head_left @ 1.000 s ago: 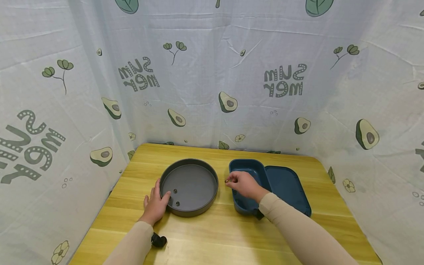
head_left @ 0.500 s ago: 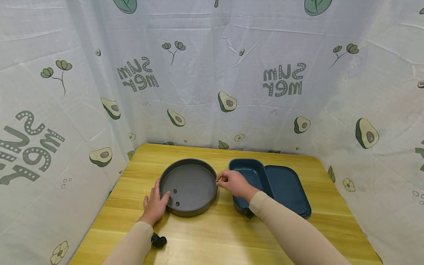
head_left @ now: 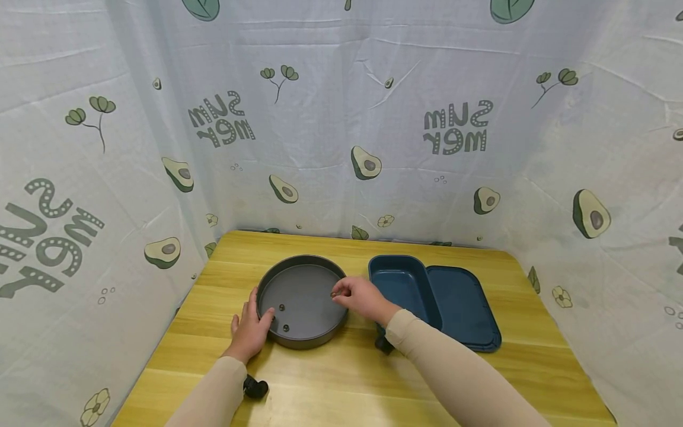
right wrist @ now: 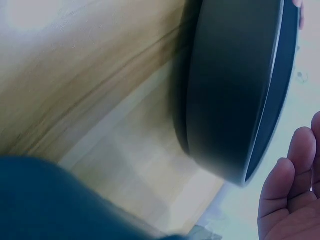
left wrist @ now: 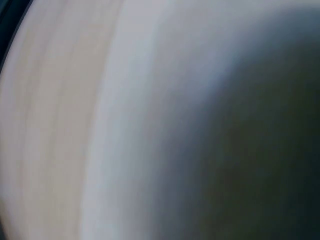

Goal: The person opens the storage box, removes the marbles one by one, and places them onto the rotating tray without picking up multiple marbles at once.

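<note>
A round dark-grey cake pan [head_left: 315, 296] sits on the table. My left hand [head_left: 249, 335] holds its left side, thumb over the rim and fingers along the outer wall. Two small dark marble-like balls [head_left: 286, 328] lie in the pan near that thumb. My right hand [head_left: 364, 298] is over the pan's right rim, pinching a small shiny brown ball [head_left: 333, 294] between thumb and fingertips. In the right wrist view, the pan's outer wall [right wrist: 230, 90] stands beside the curled fingers [right wrist: 278, 182]. The left wrist view is a blur.
Right of the pan stands a deep blue rectangular box [head_left: 400, 281], partly behind my right forearm. A flat blue lid [head_left: 464, 302] lies against its right side. Printed white cloth [head_left: 320, 130] hangs around the wooden table [head_left: 320, 385].
My right hand has moved left from over the blue box to over the pan's right rim, carrying the small ball. My left hand has stayed on the pan.
</note>
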Demonstrator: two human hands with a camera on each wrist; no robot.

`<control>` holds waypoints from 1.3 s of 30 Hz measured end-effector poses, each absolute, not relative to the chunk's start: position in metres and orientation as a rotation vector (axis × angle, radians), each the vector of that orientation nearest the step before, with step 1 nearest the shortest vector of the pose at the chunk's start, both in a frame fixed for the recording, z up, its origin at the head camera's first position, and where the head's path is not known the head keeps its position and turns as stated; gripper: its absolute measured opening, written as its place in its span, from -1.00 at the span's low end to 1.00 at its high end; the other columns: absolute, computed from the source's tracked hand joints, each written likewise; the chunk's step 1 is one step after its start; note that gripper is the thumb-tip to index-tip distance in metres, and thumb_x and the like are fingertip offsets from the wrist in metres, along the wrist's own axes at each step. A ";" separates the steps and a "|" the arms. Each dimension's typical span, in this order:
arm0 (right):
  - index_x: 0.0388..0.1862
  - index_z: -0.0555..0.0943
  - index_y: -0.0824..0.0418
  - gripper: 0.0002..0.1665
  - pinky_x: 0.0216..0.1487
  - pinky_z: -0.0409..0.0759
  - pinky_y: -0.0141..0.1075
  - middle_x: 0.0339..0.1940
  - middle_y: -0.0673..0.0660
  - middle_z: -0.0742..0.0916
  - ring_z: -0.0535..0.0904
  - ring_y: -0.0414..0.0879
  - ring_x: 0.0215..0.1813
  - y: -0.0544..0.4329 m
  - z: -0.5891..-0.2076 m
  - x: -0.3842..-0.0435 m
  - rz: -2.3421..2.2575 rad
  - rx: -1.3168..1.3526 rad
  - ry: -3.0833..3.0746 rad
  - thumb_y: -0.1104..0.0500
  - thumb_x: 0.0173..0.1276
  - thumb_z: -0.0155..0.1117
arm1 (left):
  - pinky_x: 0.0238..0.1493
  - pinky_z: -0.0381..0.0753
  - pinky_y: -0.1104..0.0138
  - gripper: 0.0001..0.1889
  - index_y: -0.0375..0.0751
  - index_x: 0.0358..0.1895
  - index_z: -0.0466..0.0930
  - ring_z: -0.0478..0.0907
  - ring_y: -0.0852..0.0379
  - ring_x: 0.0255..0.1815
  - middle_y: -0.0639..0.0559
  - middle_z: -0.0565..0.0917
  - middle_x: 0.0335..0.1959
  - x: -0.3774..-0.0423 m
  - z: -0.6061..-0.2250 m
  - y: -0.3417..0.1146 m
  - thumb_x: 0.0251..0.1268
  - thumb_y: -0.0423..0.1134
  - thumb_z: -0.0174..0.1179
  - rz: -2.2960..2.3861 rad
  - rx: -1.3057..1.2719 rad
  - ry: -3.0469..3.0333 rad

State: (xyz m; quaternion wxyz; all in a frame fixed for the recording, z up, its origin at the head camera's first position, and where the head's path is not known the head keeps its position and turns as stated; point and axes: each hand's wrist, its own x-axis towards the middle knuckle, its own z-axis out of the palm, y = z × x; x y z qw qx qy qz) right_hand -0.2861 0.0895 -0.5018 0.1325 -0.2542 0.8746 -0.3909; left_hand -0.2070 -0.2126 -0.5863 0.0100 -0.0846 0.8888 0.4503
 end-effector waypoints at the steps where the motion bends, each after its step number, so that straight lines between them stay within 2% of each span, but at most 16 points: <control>1: -0.03 0.75 0.18 -0.85 -0.37 0.48 -0.35 -0.40 -0.02 0.71 0.51 -0.18 -0.41 0.087 -0.503 -0.286 -1.134 -0.743 2.533 0.18 0.51 0.37 | 0.61 -0.59 -0.34 -0.16 -0.03 0.76 -0.38 -0.09 -0.40 0.74 -0.32 -0.08 0.75 -0.207 -0.586 -0.213 0.69 0.05 -0.10 1.404 -0.265 2.776; 11: -0.10 0.76 0.09 -0.92 -0.45 0.49 -0.37 -0.45 -0.07 0.66 0.46 -0.21 -0.52 0.066 -0.506 -0.280 -1.123 -0.813 2.526 0.16 0.49 0.40 | 0.61 -0.58 -0.35 -0.16 -0.04 0.76 -0.37 -0.13 -0.38 0.75 -0.32 -0.08 0.75 -0.205 -0.585 -0.213 0.69 0.06 -0.10 1.400 -0.262 2.778; 16: -0.11 0.76 0.06 -0.93 -0.43 0.51 -0.35 -0.43 -0.07 0.67 0.48 -0.20 -0.48 0.059 -0.506 -0.278 -1.104 -0.789 2.512 0.15 0.49 0.41 | 0.61 -0.58 -0.34 -0.16 -0.05 0.76 -0.36 -0.10 -0.40 0.74 -0.33 -0.06 0.75 -0.205 -0.584 -0.213 0.68 0.05 -0.10 1.405 -0.266 2.778; 23: -0.11 0.76 0.05 -0.93 -0.39 0.53 -0.36 -0.39 -0.07 0.69 0.52 -0.19 -0.42 0.053 -0.506 -0.275 -1.080 -0.780 2.513 0.15 0.47 0.43 | 0.61 -0.60 -0.33 -0.16 -0.02 0.76 -0.38 -0.17 -0.37 0.76 -0.32 -0.06 0.75 -0.206 -0.584 -0.213 0.68 0.06 -0.11 1.404 -0.270 2.776; 30: -0.13 0.76 0.03 -0.94 -0.36 0.54 -0.37 -0.38 -0.09 0.71 0.54 -0.20 -0.37 0.051 -0.507 -0.273 -1.074 -0.777 2.506 0.14 0.46 0.44 | 0.61 -0.59 -0.33 -0.16 -0.02 0.76 -0.38 -0.11 -0.39 0.75 -0.33 -0.05 0.75 -0.206 -0.585 -0.214 0.68 0.06 -0.10 1.405 -0.265 2.783; 39: -0.13 0.76 0.04 -0.94 -0.34 0.55 -0.39 -0.37 -0.09 0.71 0.54 -0.22 -0.36 0.050 -0.505 -0.270 -1.067 -0.795 2.499 0.14 0.47 0.44 | 0.60 -0.51 -0.37 -0.17 -0.06 0.76 -0.30 -0.09 -0.44 0.73 -0.38 -0.02 0.73 -0.203 -0.580 -0.212 0.69 0.04 -0.05 1.402 -0.280 2.805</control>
